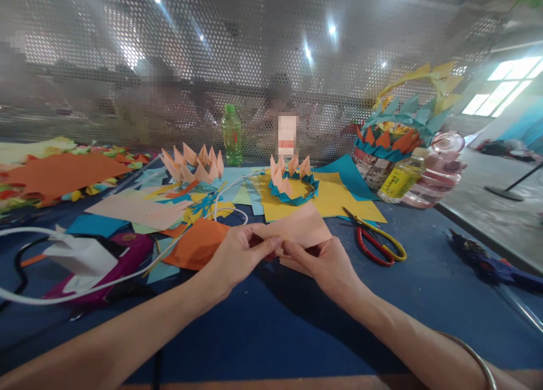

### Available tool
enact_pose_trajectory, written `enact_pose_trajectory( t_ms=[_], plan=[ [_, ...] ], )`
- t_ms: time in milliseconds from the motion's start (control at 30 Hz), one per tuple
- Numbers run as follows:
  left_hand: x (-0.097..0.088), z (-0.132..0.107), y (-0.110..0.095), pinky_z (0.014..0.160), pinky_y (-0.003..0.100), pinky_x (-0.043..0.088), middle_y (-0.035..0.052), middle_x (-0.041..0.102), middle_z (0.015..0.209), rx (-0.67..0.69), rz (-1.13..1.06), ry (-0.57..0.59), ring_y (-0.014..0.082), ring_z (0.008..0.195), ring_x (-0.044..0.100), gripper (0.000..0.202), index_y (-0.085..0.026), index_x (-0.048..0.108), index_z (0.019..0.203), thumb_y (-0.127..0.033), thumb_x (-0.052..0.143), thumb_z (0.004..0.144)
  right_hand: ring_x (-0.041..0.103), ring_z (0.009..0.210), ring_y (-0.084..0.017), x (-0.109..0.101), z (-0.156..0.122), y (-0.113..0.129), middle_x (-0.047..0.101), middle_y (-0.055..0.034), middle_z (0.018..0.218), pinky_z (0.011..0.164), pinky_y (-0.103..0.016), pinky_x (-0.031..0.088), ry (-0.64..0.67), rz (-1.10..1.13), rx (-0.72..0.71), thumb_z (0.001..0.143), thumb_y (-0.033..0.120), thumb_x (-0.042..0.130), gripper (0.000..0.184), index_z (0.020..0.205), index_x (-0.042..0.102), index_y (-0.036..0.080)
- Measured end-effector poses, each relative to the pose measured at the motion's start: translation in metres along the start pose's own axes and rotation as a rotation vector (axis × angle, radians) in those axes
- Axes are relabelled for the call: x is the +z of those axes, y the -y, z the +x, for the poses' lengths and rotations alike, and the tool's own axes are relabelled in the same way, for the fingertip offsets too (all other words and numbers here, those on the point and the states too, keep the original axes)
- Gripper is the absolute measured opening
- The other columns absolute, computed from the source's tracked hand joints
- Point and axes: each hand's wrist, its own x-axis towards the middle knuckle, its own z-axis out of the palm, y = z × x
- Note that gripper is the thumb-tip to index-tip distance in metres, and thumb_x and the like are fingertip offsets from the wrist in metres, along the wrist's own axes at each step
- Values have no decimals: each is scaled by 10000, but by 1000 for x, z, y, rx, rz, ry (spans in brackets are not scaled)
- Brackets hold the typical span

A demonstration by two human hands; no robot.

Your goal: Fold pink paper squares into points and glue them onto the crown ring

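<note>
Peach paper (303, 227), a folded sheet, sits between both hands just above the dark blue table (271, 322), a little in front of the middle of the view. The left hand (237, 254) pinches its near left edge between thumb and fingertips, and the right hand (328, 262) pinches the lower edge from the other side, fingers pressed together on the sheet; the two hands almost touch. Just right of the paper lie scissors (377, 244) with red and yellow handles, flat on the table. Behind the paper a small peach and teal paper crown (292, 183) rests on a yellow sheet (339, 200), and a larger peach crown (193, 163) stands further left. An orange sheet (195, 243) lies beside the left hand. At the far left a white cable (63, 291) crosses the table near a purple glue gun (123, 260). A green bottle (232, 134) stands at the back.
</note>
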Motion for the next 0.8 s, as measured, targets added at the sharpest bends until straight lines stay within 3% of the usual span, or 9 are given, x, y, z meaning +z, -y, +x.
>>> enact_pose_trajectory(
  t_ms=[267, 400, 533, 667, 800],
  plan=[
    [-3, 0, -5, 530, 231, 405, -11, 593, 516, -39, 35, -58, 118, 510, 509, 247, -162, 660, 576, -363, 791, 633, 690, 795, -234, -3, 3, 4, 750, -50, 830, 663, -298, 538, -32, -29, 37, 698, 467, 739, 335, 836, 759, 163],
    [-6, 1, -4, 516, 235, 373, -9, 583, 500, -62, 73, -103, 121, 502, 508, 296, -164, 628, 548, -394, 810, 590, 685, 781, -231, -7, 3, 2, 746, -51, 828, 657, -295, 527, -20, -95, 5, 731, 489, 707, 367, 867, 755, 151],
    [-8, 3, -2, 511, 232, 346, -11, 567, 496, -74, 76, -115, 113, 498, 492, 330, -152, 625, 549, -418, 819, 572, 660, 688, -213, -9, 4, 0, 718, -43, 703, 592, -274, 483, -51, -217, -44, 774, 486, 655, 351, 723, 729, 147],
    [-8, 3, -4, 512, 215, 347, -13, 594, 534, -103, -18, -62, 94, 501, 479, 282, -145, 687, 608, -382, 830, 561, 636, 663, -190, -8, 5, 0, 697, -28, 679, 600, -268, 474, -85, -224, -97, 790, 437, 631, 284, 702, 691, 174],
    [-9, 4, -2, 536, 216, 385, 1, 620, 528, -94, -21, -86, 104, 517, 517, 269, -155, 688, 564, -385, 828, 577, 546, 535, -129, -8, 4, 1, 604, 1, 558, 505, -233, 413, -75, -234, -50, 813, 454, 602, 344, 623, 633, 168]
  ],
)
